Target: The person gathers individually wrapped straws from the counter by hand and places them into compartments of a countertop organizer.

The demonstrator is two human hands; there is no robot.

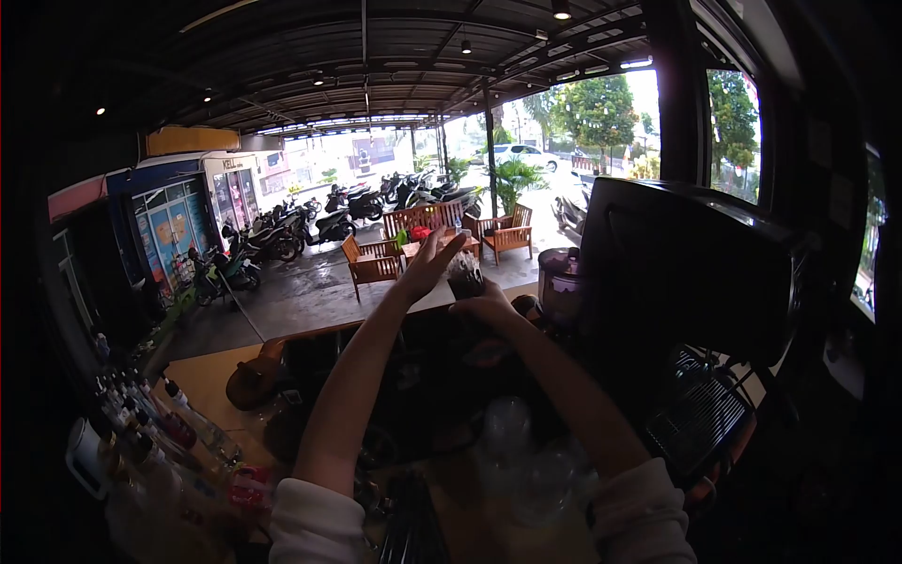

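Both my arms reach out over the dark counter. In my right hand [487, 305] is a small dark cup [467, 281] with pale, shiny patches near its top; its contents are too dim to make out. The fingers are wrapped around its lower part. My left hand [434, 266] is raised beside the cup's upper left, its fingers stretched out and tilted over toward the rim. Whether the fingertips touch the cup, I cannot tell.
Syrup bottles [202, 418] stand at the left. A large dark machine [691, 273] rises at the right, above a ribbed drip tray [705, 404]. A lidded tub [562, 289] sits beside it. Clear plastic cups [540, 484] are near me. Wooden chairs [374, 266] and motorbikes lie beyond the counter.
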